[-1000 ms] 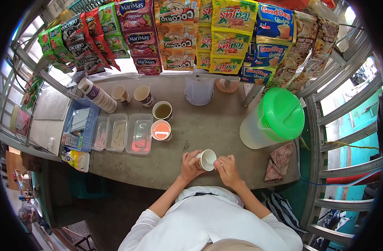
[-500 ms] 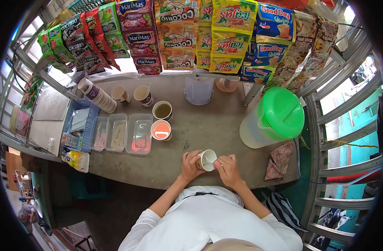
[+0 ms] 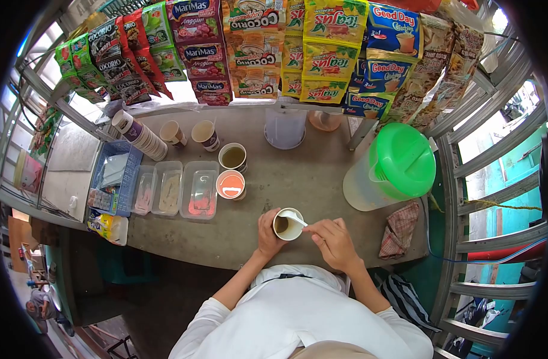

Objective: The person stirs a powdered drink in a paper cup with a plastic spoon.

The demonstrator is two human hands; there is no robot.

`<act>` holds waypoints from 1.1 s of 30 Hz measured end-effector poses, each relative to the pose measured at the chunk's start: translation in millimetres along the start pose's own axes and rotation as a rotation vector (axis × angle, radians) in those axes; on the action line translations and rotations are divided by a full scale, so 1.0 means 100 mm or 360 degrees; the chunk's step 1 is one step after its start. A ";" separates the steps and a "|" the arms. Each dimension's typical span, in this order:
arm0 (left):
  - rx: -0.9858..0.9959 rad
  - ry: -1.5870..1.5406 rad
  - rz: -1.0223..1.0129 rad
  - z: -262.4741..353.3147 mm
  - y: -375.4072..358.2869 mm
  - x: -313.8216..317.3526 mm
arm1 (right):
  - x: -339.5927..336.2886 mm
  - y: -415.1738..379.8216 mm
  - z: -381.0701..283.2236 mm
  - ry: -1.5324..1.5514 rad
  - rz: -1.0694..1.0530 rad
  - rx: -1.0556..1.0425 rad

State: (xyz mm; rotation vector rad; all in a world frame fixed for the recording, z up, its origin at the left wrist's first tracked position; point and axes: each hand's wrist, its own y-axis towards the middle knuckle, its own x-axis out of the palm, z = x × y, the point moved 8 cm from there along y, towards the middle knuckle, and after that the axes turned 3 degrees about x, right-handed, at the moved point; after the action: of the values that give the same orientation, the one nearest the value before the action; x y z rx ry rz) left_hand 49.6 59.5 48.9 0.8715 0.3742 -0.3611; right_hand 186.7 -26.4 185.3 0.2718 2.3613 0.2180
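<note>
My left hand (image 3: 269, 234) is wrapped round the side of a paper cup (image 3: 296, 230) near the table's front edge. Brownish liquid shows inside the cup, on its left side. A white plastic spoon (image 3: 293, 216) reaches into the cup, its handle pinched in the fingers of my right hand (image 3: 335, 242). Beyond them stand a cup of orange drink (image 3: 230, 184) and, behind it, a cup of greenish-brown liquid (image 3: 233, 158).
Plastic containers (image 3: 198, 190) and a blue basket (image 3: 130, 179) stand at the left, near stacked cups (image 3: 143, 139). On the right are a green-lidded pitcher (image 3: 370, 185) and a checkered cloth (image 3: 399, 230). Drink sachets (image 3: 332, 57) hang in strips above the table (image 3: 313, 173).
The cup has tipped more upright and shifted slightly left, so the brownish liquid now shows. My right hand has moved a little right, and the spoon is now plainly visible.
</note>
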 end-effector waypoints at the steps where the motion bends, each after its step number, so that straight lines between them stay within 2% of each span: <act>1: -0.0032 -0.0026 0.0000 -0.03 -0.02 0.00 | -0.02 0.00 0.00 0.0008 -0.0007 0.0008; 12: -0.0208 -0.0194 0.0031 -0.19 -0.16 0.05 | 0.01 -0.01 0.02 0.0060 0.0044 0.0009; 18: -0.0125 -0.0078 -0.0077 -0.15 -0.15 0.06 | 0.08 -0.02 0.07 -0.0003 0.0076 -0.0010; 33: -0.0005 -0.0037 -0.0030 -0.01 -0.05 0.04 | 0.23 -0.02 0.15 -0.0004 0.0018 0.0024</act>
State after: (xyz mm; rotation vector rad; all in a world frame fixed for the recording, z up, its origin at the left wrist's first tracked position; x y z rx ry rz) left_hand 50.2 57.0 43.1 0.8602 0.3614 -0.3880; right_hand 180.5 -21.2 158.8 0.2927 2.3602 0.2054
